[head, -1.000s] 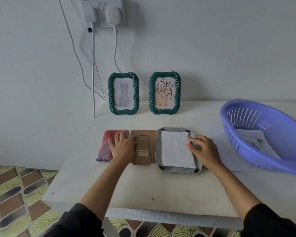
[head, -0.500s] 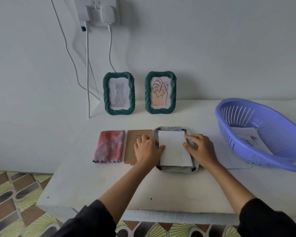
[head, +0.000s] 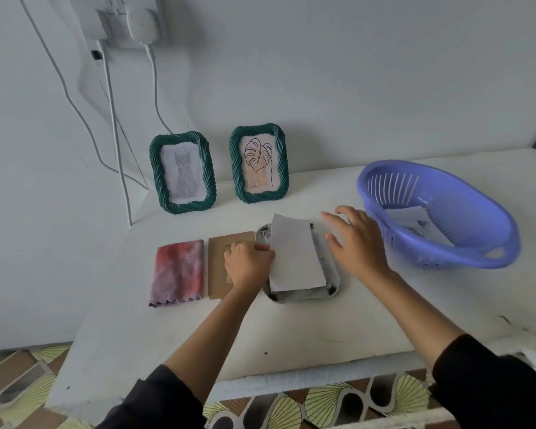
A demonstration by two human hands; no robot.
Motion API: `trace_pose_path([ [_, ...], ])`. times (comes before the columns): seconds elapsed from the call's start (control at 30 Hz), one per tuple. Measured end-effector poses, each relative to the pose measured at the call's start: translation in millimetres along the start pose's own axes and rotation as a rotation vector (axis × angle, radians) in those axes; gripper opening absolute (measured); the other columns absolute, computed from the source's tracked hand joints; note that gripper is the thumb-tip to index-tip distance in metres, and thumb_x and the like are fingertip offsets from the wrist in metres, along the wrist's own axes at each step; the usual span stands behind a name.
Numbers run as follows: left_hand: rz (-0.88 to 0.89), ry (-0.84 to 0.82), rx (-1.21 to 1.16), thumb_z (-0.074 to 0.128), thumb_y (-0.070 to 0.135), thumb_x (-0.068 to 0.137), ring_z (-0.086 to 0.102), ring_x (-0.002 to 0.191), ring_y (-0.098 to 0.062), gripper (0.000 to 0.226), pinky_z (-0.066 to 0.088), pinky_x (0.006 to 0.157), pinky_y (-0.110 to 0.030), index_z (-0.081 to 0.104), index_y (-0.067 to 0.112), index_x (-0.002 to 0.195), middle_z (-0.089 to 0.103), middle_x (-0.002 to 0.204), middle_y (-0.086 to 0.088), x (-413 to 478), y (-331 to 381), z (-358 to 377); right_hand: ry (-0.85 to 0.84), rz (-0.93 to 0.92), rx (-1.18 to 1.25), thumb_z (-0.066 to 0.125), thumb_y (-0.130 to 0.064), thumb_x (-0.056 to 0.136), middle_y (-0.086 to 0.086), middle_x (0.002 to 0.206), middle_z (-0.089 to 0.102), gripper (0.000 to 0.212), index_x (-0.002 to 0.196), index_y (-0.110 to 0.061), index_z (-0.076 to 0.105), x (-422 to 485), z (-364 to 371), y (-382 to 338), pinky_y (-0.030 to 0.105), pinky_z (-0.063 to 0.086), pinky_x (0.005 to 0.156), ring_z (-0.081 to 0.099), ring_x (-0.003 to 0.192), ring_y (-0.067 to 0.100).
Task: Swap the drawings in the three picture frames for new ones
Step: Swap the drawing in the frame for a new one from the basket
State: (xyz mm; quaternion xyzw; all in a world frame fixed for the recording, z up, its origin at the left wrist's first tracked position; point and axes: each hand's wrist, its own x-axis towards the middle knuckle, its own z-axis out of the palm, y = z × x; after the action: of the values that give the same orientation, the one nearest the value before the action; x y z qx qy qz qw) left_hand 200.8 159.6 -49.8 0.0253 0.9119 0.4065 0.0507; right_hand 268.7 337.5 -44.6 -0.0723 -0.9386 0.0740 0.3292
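The left hand (head: 248, 264) pinches the left long edge of the white rectangular paper sheet (head: 294, 255), which lies on the face-down grey picture frame (head: 304, 297). The right hand (head: 356, 243), fingers spread and empty, hovers just right of it, nearer the purple plastic basket (head: 440, 258)

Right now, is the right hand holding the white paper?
No, the left hand pinches the white paper at its left edge; the right hand is spread open beside it.

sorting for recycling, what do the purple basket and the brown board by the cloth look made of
The basket looks like moulded plastic: smooth, slightly glossy, with slotted walls and a cut-out handle. The brown board is probably cardboard or thin fibreboard: flat, matte, plain brown.
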Motion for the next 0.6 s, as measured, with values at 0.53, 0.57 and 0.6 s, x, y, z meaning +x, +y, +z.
trace_pose_path([
  [0.53,-0.136,-0.314,-0.585,0.054,-0.008,0.085,0.055,0.057,-0.019,0.026,0.053,0.044,-0.020,0.055,0.009,0.066,0.058,0.069,-0.010,-21,81,62,-0.566,0.327,0.209,0.068,-0.027,0.079,-0.001,0.089,0.068,0.046,0.123,-0.025,0.057,27,-102,85,0.034,0.047,0.087,0.062,0.095,0.017],
  [0.57,-0.149,-0.308,-0.589,0.053,-0.010,0.084,0.054,0.055,-0.019,0.026,0.051,0.039,-0.018,0.054,0.008,0.065,0.056,0.067,-0.010,-21,84,70,-0.565,0.304,0.220,0.068,-0.027,0.078,-0.002,0.087,0.067,0.046,0.123,-0.024,0.057,30,-104,90,0.034,0.047,0.088,0.062,0.096,0.017],
  [0.6,-0.160,-0.300,-0.594,0.052,-0.011,0.084,0.052,0.055,-0.019,0.026,0.050,0.037,-0.017,0.054,0.007,0.065,0.055,0.066,-0.010,-22,87,78,-0.570,0.286,0.228,0.069,-0.027,0.078,-0.003,0.085,0.065,0.046,0.123,-0.024,0.057,34,-107,94,0.035,0.047,0.089,0.062,0.097,0.017],
])
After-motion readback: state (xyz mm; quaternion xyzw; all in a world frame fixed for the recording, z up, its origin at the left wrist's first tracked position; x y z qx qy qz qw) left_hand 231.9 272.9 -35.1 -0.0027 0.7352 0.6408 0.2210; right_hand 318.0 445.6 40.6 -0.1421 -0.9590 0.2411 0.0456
